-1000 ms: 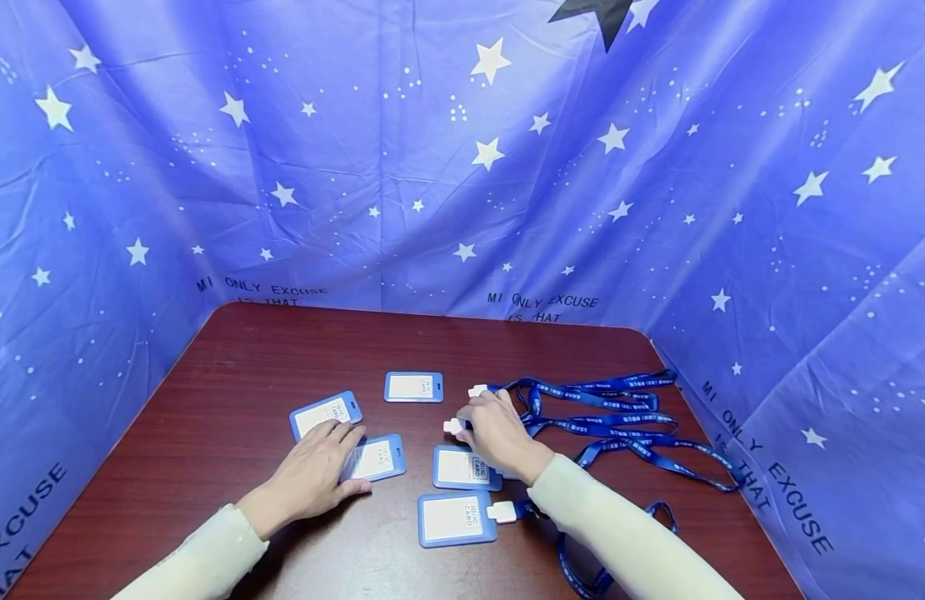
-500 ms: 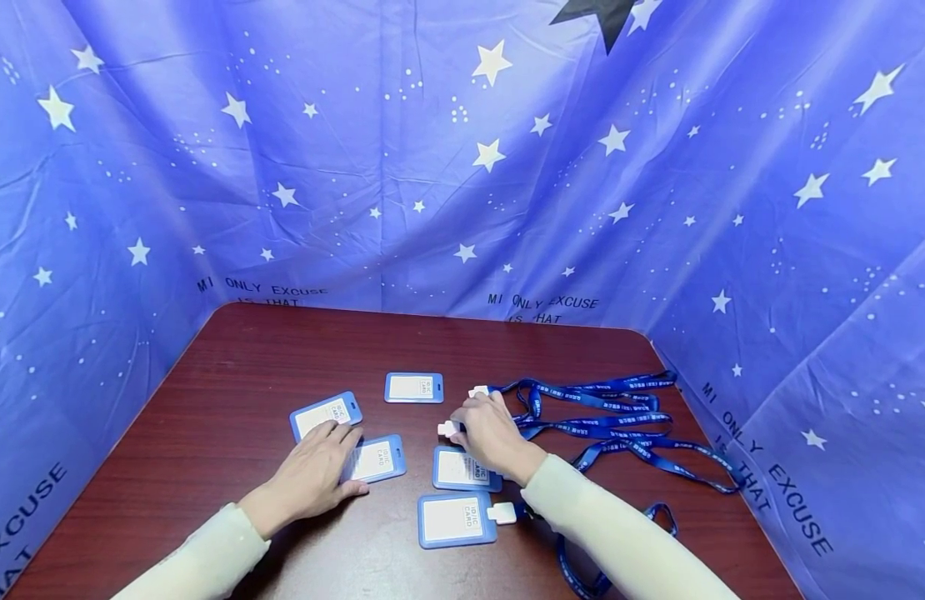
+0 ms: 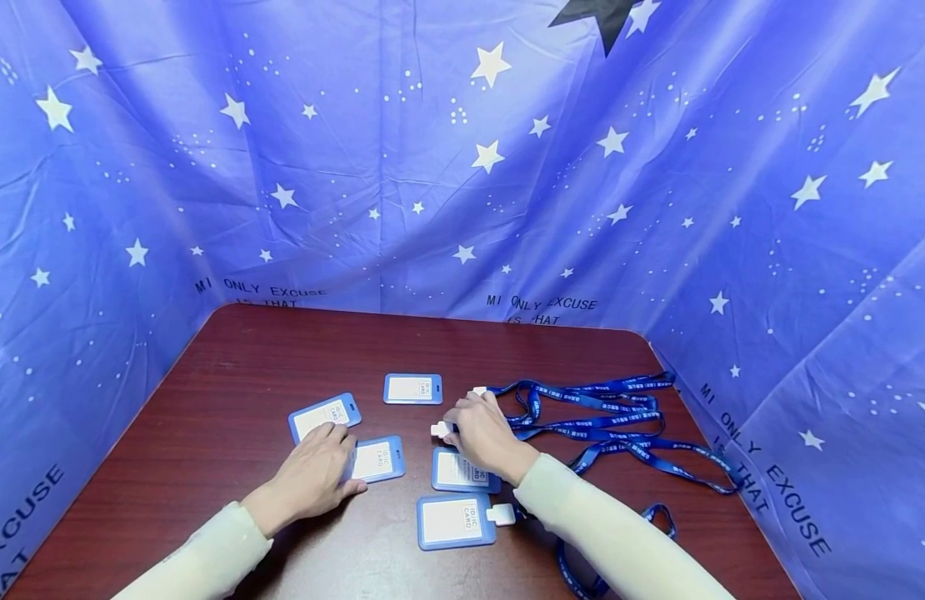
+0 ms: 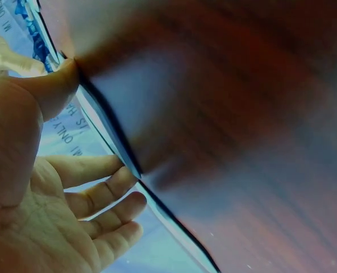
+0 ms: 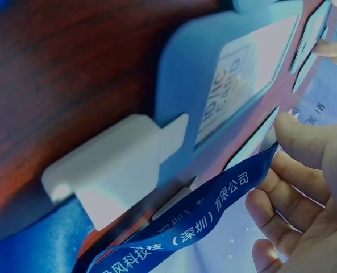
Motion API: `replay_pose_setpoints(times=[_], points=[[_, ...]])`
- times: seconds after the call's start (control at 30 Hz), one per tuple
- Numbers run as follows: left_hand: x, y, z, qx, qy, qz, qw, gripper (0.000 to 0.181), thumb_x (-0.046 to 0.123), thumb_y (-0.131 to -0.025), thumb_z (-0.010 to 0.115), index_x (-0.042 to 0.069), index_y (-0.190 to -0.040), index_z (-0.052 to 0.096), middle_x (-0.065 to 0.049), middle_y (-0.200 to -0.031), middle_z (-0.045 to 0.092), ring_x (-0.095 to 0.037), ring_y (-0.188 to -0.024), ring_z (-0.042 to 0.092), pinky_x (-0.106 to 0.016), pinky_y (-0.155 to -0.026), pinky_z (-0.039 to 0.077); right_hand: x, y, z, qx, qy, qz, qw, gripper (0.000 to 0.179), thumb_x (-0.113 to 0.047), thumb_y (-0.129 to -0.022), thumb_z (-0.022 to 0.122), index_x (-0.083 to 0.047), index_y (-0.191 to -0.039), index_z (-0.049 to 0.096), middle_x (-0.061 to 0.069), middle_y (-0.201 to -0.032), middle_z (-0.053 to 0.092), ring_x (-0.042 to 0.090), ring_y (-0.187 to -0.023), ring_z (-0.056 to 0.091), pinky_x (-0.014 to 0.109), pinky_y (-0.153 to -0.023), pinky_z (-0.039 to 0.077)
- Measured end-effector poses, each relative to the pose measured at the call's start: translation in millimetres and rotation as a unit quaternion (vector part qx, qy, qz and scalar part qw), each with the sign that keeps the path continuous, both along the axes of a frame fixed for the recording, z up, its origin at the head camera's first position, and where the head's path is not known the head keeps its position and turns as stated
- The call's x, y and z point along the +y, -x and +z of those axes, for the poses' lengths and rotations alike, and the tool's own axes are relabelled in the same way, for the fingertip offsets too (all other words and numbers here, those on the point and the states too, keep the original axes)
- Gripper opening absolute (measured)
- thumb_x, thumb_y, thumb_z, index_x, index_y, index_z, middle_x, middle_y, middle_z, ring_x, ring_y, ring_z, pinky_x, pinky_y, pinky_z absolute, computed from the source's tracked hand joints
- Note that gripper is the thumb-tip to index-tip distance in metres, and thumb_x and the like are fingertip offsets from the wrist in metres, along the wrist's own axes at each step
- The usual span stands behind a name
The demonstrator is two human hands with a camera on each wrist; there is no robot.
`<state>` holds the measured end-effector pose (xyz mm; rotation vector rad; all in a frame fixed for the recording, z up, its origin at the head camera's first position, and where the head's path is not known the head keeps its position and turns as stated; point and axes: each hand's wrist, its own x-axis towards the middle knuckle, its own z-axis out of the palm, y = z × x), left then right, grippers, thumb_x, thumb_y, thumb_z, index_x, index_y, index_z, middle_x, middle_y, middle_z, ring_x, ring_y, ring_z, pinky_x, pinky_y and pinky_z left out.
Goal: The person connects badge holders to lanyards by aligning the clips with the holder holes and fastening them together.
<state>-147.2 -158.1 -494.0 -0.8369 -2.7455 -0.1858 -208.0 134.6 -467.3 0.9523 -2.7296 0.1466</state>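
Over on the right, the right hand (image 3: 487, 433) had its grip pinched on a blue lanyard (image 5: 213, 210), the printed strap caught between thumb and fingers. A white clip (image 3: 441, 430) poked out past the fingertips, partly covered, and a second clip (image 3: 480, 392) showed as a sliver behind the knuckles.

Across the counter (image 3: 320, 342), the left hand (image 3: 312, 475) lay low, its grip loose and fingers extended, over two card holders. It hid the lower edge of the farther holder (image 3: 323, 414) and the left end of the nearer holder (image 3: 377, 459). How firmly it pressed, I couldn't say; from the left wrist there were only thin edges and a dark blur.

Now the middle holder (image 3: 455, 469): its upper right part vanished under the right hand, so whether anything was fastened there, I couldn't tell. Just below, the front holder (image 3: 455, 522) lay fully visible, a square clip (image 3: 502, 515) at its end, the strap slipping behind the sleeve (image 3: 605, 525). A loop (image 3: 571, 571) came out beyond, cut off at the bottom of the head view. Farther back lay the lone holder (image 3: 413, 389), uncovered. To the right, the lanyards (image 3: 612, 421) overlapped too much to count.
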Motion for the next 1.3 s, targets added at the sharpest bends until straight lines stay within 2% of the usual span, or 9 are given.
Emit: replay_pose_setpoints(times=[0.1,0.63,0.9,1.07,1.3], points=[[0.0,0.1,0.5,0.0,0.006,-0.001,1.0,0.063,0.049,-0.081,0.083,-0.007,-0.107,0.069,-0.012,-0.099,0.061,-0.031,-0.097,0.056,-0.048,-0.096,0.047,-1.5,-0.4,-0.2,-0.003,0.0,-0.001,1.0,0.012,-0.027,-0.085,0.084,-0.019,-0.092,0.079,-0.005,-0.09,0.072,0.017,-0.088,0.057,0.036,-0.078,0.038],[5.1,0.4,3.8,-0.009,0.012,0.009,0.9999,0.058,0.045,-0.083,0.083,-0.006,-0.108,0.07,-0.013,-0.1,0.061,-0.031,-0.094,0.056,-0.048,-0.089,0.049,-8.9,1.0,-5.7,-0.003,-0.009,0.006,0.9999,0.01,-0.029,-0.084,0.084,-0.021,-0.088,0.078,-0.008,-0.087,0.071,0.015,-0.083,0.056,0.034,-0.074,0.036],[8.8,0.0,5.5,-0.026,0.02,0.024,0.9992,0.059,0.046,-0.084,0.081,-0.006,-0.11,0.07,-0.014,-0.104,0.062,-0.032,-0.097,0.059,-0.049,-0.09,0.05,-13.0,-0.6,-8.7,-0.003,-0.018,0.01,0.9998,0.009,-0.028,-0.084,0.084,-0.021,-0.088,0.079,-0.007,-0.086,0.071,0.015,-0.083,0.056,0.035,-0.075,0.036],[10.8,-1.4,7.3,-0.036,0.017,0.028,0.9988,0.059,0.045,-0.085,0.081,-0.007,-0.112,0.069,-0.015,-0.108,0.063,-0.032,-0.101,0.061,-0.05,-0.091,0.051,-16.7,-1.4,-7.2,-0.015,-0.02,0.01,0.9996,0.012,-0.029,-0.087,0.083,-0.02,-0.095,0.081,-0.006,-0.092,0.074,0.015,-0.086,0.057,0.035,-0.077,0.038],[11.9,-1.7,7.9,-0.036,0.016,0.028,0.9988,0.057,0.043,-0.085,0.082,-0.007,-0.11,0.069,-0.012,-0.102,0.06,-0.03,-0.097,0.06,-0.048,-0.087,0.052,-21.8,-1.1,-3.1,-0.039,-0.021,0.011,0.999,0.014,-0.03,-0.088,0.081,-0.02,-0.098,0.081,-0.007,-0.093,0.073,0.014,-0.086,0.055,0.034,-0.079,0.038]])
